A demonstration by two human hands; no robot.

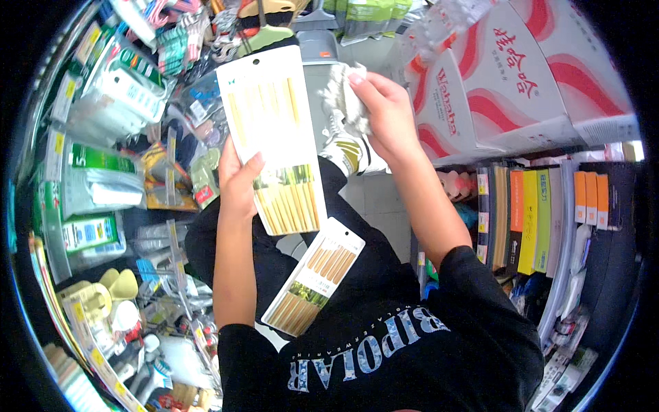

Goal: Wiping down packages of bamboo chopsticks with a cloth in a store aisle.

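I have the left hand (240,182) closed around a long white pack of pale chopsticks (274,144), thumb pressed on its front and fingers behind, the card tilted slightly with its hanging hole at the far end. The right hand (388,113) pinches a crumpled whitish cloth (347,99) just beside the pack's right edge, with a gap between them. On my feed a second, smaller pack of browner chopsticks (314,278) lies slanted over the lap, though I can't quite tell what supports its lower end. Beyond the cloth I see a shoe (349,151). White-and-red cartons (504,86) stand to the right, above upright coloured spines (527,220); packaged goods (103,168) crowd the left shelves.
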